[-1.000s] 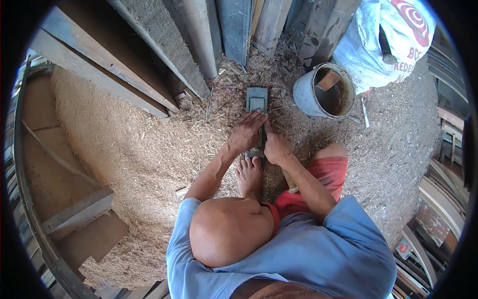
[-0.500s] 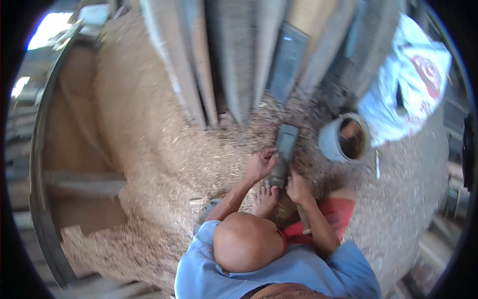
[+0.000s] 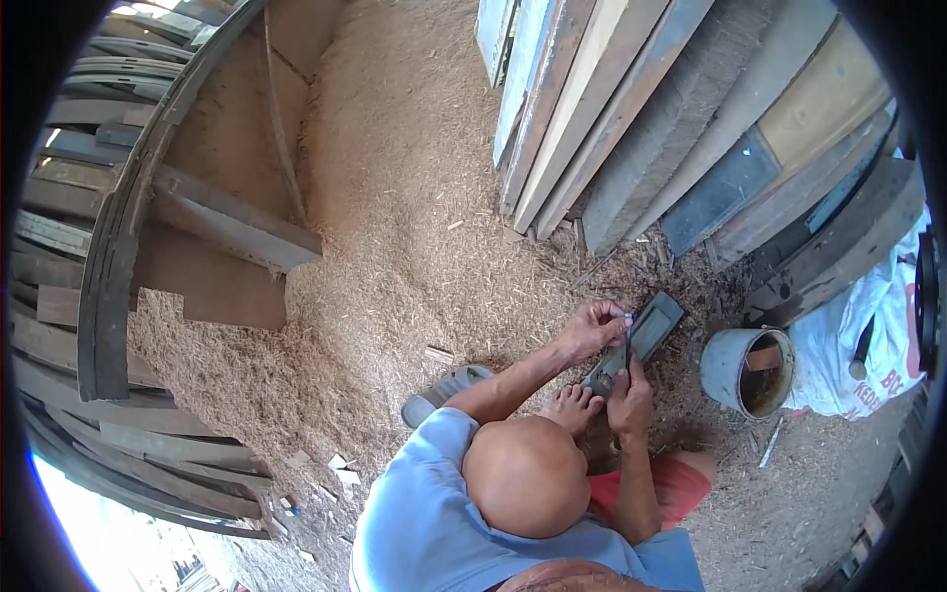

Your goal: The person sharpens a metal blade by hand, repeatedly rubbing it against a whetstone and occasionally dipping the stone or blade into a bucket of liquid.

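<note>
My right hand is closed around a narrow dark-bladed chisel, its blade pointing away from me. At the blade's far end, the bent fingers of my left hand pinch the tip; a pale glint shows there. Just under and to the right of the blade lies a long grey-green sharpening stone, sloping away to the upper right. My bare foot rests at its near end. The chisel's handle is mostly hidden in my right palm.
A white bucket holding dark liquid and a wood piece stands to the right, beside a white sack. Planks lean at the far side. Wood shavings cover the ground. A grey sandal lies at left.
The view has swung left, shifting the scene rightward. My right hand has brought the chisel up off its lower position, and my left hand has come to the blade's tip.
</note>
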{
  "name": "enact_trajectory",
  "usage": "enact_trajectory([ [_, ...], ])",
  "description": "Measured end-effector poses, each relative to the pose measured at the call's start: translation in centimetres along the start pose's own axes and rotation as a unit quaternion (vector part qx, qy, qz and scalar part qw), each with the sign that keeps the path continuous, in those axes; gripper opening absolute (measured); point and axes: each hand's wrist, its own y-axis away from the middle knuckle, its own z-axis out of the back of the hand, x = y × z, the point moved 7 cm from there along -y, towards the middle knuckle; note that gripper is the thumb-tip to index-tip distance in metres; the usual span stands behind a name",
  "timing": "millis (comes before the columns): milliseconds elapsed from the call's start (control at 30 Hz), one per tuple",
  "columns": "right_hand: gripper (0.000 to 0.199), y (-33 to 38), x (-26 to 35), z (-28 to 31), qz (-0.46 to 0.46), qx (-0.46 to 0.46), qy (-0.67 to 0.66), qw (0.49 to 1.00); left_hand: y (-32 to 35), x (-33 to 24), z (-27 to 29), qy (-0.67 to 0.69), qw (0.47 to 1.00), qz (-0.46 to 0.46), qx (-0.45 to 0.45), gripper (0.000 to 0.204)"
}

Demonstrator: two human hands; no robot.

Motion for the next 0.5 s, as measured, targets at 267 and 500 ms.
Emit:
enact_trajectory([
  [267, 0.045, -0.4, -1.4, -0.6, 0.012, 0.009, -0.004, 1.0, -0.4, 0.9, 0.7, 0.136, 0.988, 0.065, -0.021, 0.022],
  [500, 0.042, -0.3, 0.7, -1.0, -0.042, 0.075, -0.223, 0.971, 0.5, -1.1, 0.0, 0.115, 0.991, -0.055, 0.029, 0.016],
])
